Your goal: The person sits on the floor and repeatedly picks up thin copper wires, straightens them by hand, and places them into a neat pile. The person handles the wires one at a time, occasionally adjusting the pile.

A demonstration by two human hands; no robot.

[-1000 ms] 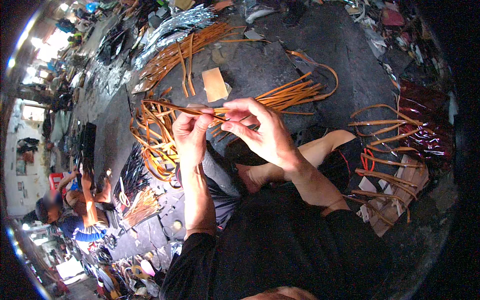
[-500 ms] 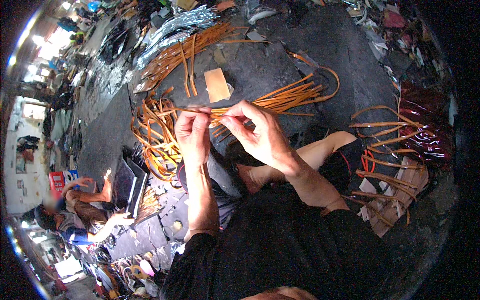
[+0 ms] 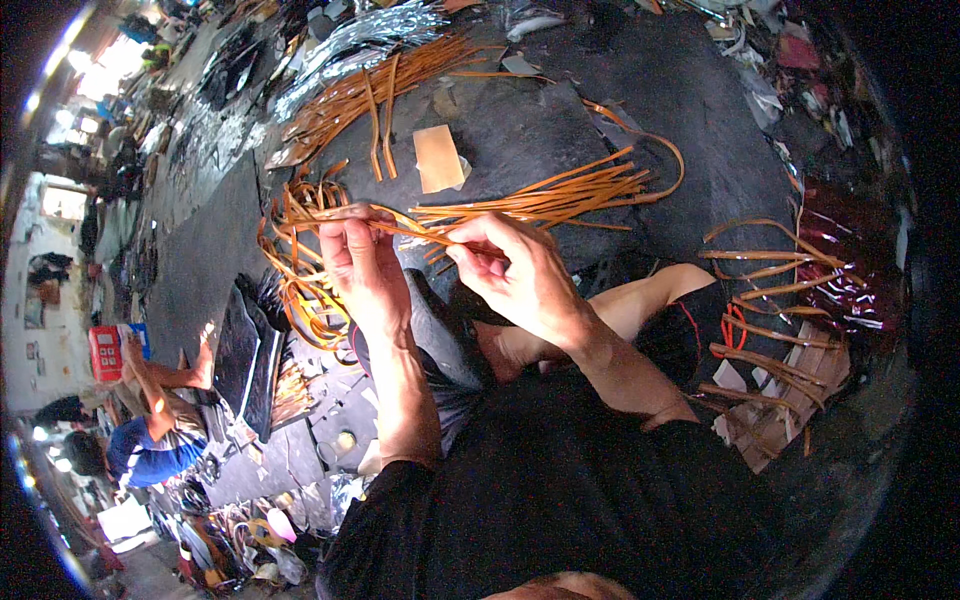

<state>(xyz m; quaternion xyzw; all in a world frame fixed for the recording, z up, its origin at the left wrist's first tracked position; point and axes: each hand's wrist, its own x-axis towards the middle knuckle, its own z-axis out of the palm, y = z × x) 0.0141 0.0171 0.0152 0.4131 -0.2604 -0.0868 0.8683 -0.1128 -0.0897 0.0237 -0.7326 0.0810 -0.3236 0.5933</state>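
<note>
Between my two hands a thin orange-brown strap (image 3: pixel 420 231) is stretched at a slight slant. My left hand (image 3: pixel 362 262) is closed round it, thumb against the fingers. The fingertips of my right hand (image 3: pixel 515 270) pinch its other end. Just beyond my hands a fan of loose tan straps (image 3: pixel 570 200) lies on the dark floor. A tangled heap of looped straps (image 3: pixel 300 270) lies beside my left hand, partly hidden behind it. Farther off, a tan rectangular piece (image 3: pixel 437 158) rests on a paler scrap.
A long bundle of brown strips (image 3: pixel 370 90) and silvery strips (image 3: pixel 360 45) lie at the far left. At right, several finished-looking loops (image 3: pixel 770 268) lie near a cardboard piece (image 3: pixel 775 405) and dark red sheeting (image 3: pixel 850 250). A co-worker (image 3: pixel 150 440) sits at left beside black sheets (image 3: pixel 250 355).
My left hand has moved left, away from my right hand, and more of the strap shows between them. The co-worker at left has leaned and raised an arm toward a red box.
</note>
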